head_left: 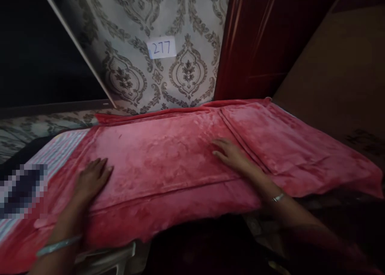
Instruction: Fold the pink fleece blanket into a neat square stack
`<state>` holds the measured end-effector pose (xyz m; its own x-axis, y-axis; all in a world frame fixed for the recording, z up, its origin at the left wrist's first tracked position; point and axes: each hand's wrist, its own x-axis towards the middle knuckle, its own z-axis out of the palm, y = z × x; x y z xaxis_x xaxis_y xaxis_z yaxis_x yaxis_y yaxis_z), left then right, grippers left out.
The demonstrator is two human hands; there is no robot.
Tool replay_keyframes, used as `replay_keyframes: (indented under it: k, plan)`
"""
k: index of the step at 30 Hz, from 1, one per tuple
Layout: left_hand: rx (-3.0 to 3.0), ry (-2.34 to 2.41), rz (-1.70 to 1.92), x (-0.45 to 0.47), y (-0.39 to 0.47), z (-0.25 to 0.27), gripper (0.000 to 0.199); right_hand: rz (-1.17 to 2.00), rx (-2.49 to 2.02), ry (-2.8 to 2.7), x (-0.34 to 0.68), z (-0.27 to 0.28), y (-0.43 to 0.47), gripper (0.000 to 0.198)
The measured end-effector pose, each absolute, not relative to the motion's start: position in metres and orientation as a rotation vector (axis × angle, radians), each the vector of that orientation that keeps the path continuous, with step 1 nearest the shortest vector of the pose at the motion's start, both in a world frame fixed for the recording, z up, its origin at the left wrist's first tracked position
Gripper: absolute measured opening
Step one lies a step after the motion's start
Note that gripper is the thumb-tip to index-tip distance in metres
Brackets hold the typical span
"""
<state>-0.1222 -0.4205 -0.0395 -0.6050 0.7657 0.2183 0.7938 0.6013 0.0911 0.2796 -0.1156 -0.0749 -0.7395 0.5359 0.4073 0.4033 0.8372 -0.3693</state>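
A plush pink-red blanket point(156, 154) lies spread over a long surface, with a folded layer on top and a seam or fold edge running across its right part. My left hand point(92, 178) rests flat on the blanket's left side, fingers stretched out. Toward the middle right, my right hand point(230, 152) touches the blanket near the fold edge, its fingers apart. Neither hand grips anything. A pale bangle point(58, 246) circles my left wrist, and a thin metal bracelet point(277, 197) is on the right one.
Behind the blanket rises a patterned wallpapered wall point(186, 82) bearing a paper label point(162, 47) marked 277. A dark screen point(51, 54) stands at the left, a dark red wooden panel point(252, 46) at the right. Striped cloth point(64, 148) shows beside the blanket's left edge.
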Motion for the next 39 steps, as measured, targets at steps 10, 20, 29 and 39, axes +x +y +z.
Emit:
replay_keyframes:
  k: [10, 20, 29, 39]
  plan:
    - [-2.521, -1.697, -0.493, 0.084, -0.322, -0.047, 0.019, 0.269, -0.987, -2.533, 0.381, -0.093, -0.174, 0.047]
    - [-2.364, -1.505, -0.424, 0.086, -0.296, -0.073, 0.017, 0.208, -0.756, -2.071, 0.366, -0.113, -0.187, 0.021]
    - [-2.197, -1.359, -0.729, 0.093, -0.294, -0.071, 0.015, 0.094, -0.72, -2.411, 0.335, -0.108, -0.215, 0.022]
    - [-2.119, -1.463, -0.791, 0.093, -0.297, -0.071, 0.014, -0.098, -0.811, -2.474, 0.315, -0.094, -0.201, 0.022]
